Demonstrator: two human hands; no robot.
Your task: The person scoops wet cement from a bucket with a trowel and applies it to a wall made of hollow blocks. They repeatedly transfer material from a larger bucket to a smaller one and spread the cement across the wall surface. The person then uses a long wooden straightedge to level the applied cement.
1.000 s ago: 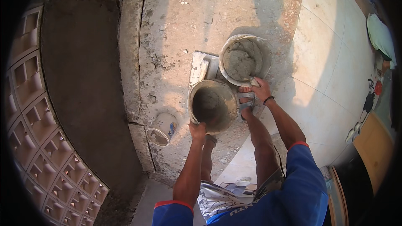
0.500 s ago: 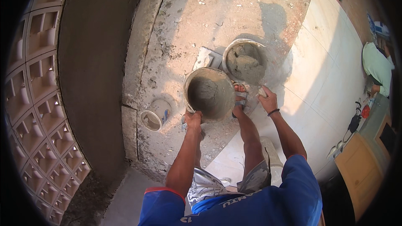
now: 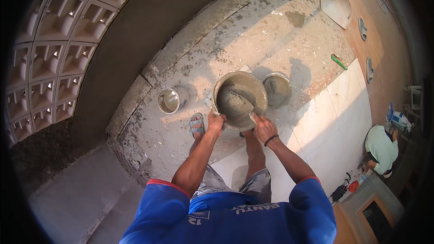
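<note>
A round bucket [image 3: 239, 100] of wet grey mortar is held up over the rough concrete floor [image 3: 280, 31], just in front of a 2nd bucket [image 3: 276, 89]. The left hand [image 3: 215, 123] is closed on the near rim, the right hand [image 3: 263, 127] clamped on the rim opposite. The load is judged heavy and sloshy, the rim gritty and likely slick; a 2-sided grip at the rim seems soundest. The underside is hidden, any handle cannot be made out, and fingertips inside the rim are not seen. A small tin [image 3: 171, 100] stands left, near a sandalled foot [image 3: 196, 124].
</note>
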